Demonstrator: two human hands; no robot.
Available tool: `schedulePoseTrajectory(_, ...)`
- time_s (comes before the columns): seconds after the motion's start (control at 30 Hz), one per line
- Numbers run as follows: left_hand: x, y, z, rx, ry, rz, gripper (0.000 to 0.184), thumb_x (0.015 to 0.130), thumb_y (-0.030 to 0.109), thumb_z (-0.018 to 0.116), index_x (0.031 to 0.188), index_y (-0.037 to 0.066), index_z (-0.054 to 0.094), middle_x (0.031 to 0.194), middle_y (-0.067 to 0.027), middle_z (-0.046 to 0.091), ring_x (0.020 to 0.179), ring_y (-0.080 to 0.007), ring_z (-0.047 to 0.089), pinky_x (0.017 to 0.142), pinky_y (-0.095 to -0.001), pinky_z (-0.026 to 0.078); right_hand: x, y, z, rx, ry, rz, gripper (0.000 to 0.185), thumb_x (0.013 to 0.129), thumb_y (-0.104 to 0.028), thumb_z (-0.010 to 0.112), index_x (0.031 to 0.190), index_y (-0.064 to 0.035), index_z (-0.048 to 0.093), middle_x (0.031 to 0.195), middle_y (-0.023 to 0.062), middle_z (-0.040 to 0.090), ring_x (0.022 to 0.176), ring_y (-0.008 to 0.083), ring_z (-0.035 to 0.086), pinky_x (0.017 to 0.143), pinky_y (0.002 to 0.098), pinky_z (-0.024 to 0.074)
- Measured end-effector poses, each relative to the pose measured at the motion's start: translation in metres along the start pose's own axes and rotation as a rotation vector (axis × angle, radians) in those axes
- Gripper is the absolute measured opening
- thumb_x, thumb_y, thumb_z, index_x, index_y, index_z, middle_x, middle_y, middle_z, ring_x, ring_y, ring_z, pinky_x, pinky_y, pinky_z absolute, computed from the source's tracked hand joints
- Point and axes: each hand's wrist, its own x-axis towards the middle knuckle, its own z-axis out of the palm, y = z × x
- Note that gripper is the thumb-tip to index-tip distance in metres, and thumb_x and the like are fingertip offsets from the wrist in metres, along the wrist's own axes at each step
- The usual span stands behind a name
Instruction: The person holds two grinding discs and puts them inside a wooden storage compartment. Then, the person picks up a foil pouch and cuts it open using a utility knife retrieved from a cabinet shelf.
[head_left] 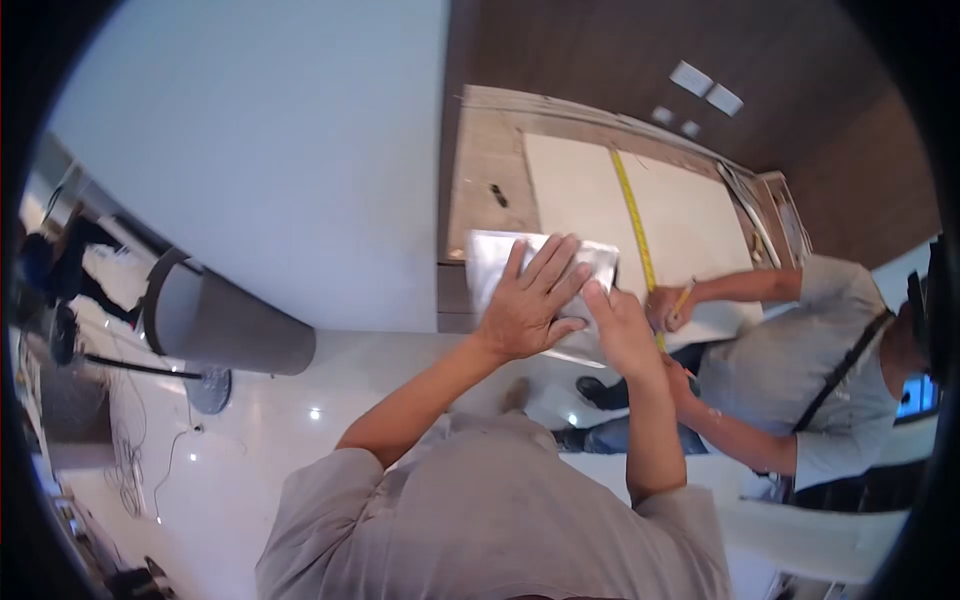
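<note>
A shiny silver flat packet or sheet (490,258) is in front of me, near the front edge of the worktop; its exact kind I cannot make out. My left hand (530,305) lies flat across its top with the fingers spread. At its right side my right hand (625,330) grips the edge, thumb on top and the other fingers mostly hidden. A yellow tape measure (630,205) stretches over a pale board (575,185) just beyond my hands.
Close on my right, a co-worker (800,350) leans over the board with a pencil (683,298) in one hand. A small black object (498,195) lies on the worktop (480,150). A curved grey panel (225,320) and cables (135,470) are on the floor at left.
</note>
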Motion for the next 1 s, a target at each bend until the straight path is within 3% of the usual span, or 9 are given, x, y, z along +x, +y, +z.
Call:
schedulePoseTrajectory(0.1,-0.042,-0.027,0.009,-0.024,0.004,-0.334,0.07,0.088,0.043,0.056,0.143,0.007,0.031,0.146,-0.019,0.033,0.138,-0.0363,0.023,0.112,-0.0515,0.012,-0.01,-0.024,0.005,-0.273,-0.043,-0.07,0.033,0.095,-0.027,0.049,0.082,0.0021,0.058,0.066,0.0194,0.057,0.059,0.0347,0.055,0.057,0.0415,0.0418)
schedulePoseTrajectory(0.17,-0.067,-0.029,-0.023,-0.103,0.093,-0.442,0.074,0.086,0.045,0.058,0.145,0.011,0.029,0.147,-0.016,0.033,0.137,-0.0343,0.027,0.112,-0.0477,0.017,-0.007,-0.02,0.007,-0.332,-0.313,-0.327,0.031,0.095,-0.027,0.051,0.086,0.002,0.059,0.063,0.0193,0.055,0.056,0.0346,0.052,0.056,0.0431,0.0403)
schedulePoseTrajectory(0.3,-0.072,-0.008,-0.093,-0.535,-0.455,-0.536,0.064,0.084,0.044,0.063,0.133,0.006,0.047,0.129,-0.0165,0.053,0.126,-0.03,0.044,0.103,-0.0387,0.034,-0.014,-0.048,0.042,-0.456,-0.684,-0.499,0.028,0.09,-0.025,0.058,0.094,0.0024,0.062,0.073,0.0211,0.061,0.065,0.0396,0.056,0.06,0.043,0.0446)
schedulePoseTrajectory(0.37,-0.082,-0.013,-0.11,-0.721,-0.713,-0.858,0.057,0.083,0.042,0.064,0.122,0.001,0.057,0.115,-0.0186,0.062,0.117,-0.0299,0.053,0.095,-0.0365,0.041,-0.007,-0.059,0.054,-0.247,-0.589,-0.573,0.026,0.09,-0.021,0.059,0.099,0.0025,0.063,0.081,0.0208,0.063,0.07,0.0368,0.06,0.064,0.0399,0.0477)
schedulePoseTrajectory(0.53,-0.203,0.005,-0.111,-0.209,-0.096,-1.061,0.048,0.091,0.043,0.053,0.11,0.0,0.063,0.097,-0.0256,0.064,0.1,-0.0352,0.061,0.087,-0.0402,0.044,0.029,-0.087,0.04,0.327,-0.151,-0.491,0.016,0.085,-0.007,0.061,0.099,0.0011,0.063,0.082,0.0146,0.066,0.078,0.0318,0.064,0.073,0.0356,0.0504)
schedulePoseTrajectory(0.7,-0.257,0.049,-0.13,0.017,0.099,-1.319,0.048,0.093,0.043,0.05,0.093,-0.003,0.063,0.068,-0.0181,0.058,0.065,-0.0199,0.054,0.063,-0.0375,0.044,0.097,-0.209,0.002,0.059,0.523,-1.327,0.017,0.086,-0.01,0.06,0.098,0.0012,0.063,0.086,0.0147,0.066,0.083,0.0325,0.063,0.074,0.0362,0.0502)
schedulePoseTrajectory(0.77,-0.264,0.073,-0.13,-0.043,0.229,-1.336,0.049,0.093,0.043,0.052,0.09,-0.004,0.063,0.067,-0.0129,0.059,0.066,-0.0156,0.052,0.062,-0.0358,0.044,0.103,-0.247,-0.02,0.084,0.421,-1.223,0.023,0.086,-0.016,0.061,0.104,-0.001,0.063,0.087,0.0131,0.067,0.083,0.0281,0.064,0.075,0.0364,0.0498)
schedulePoseTrajectory(0.87,-0.267,0.084,-0.125,-0.272,0.5,-1.324,0.047,0.091,0.041,0.058,0.092,-0.005,0.064,0.08,-0.0057,0.063,0.075,-0.0132,0.053,0.069,-0.0328,0.044,0.069,-0.239,-0.015,0.226,-0.135,-0.95,0.028,0.086,-0.016,0.064,0.111,-0.0033,0.062,0.087,0.0069,0.069,0.083,0.0189,0.065,0.079,0.029,0.0501)
schedulePoseTrajectory(1.0,-0.254,0.088,-0.132,-0.662,0.486,-1.197,0.043,0.089,0.039,0.062,0.097,-0.003,0.064,0.085,-0.0042,0.062,0.077,-0.0114,0.052,0.069,-0.029,0.044,-0.016,-0.091,0.079,-0.027,-0.788,-0.936,0.069,0.08,-0.038,0.07,0.137,-0.0084,0.044,0.126,0.0125,0.055,0.117,0.0245,0.051,0.099,0.0369,0.0395)
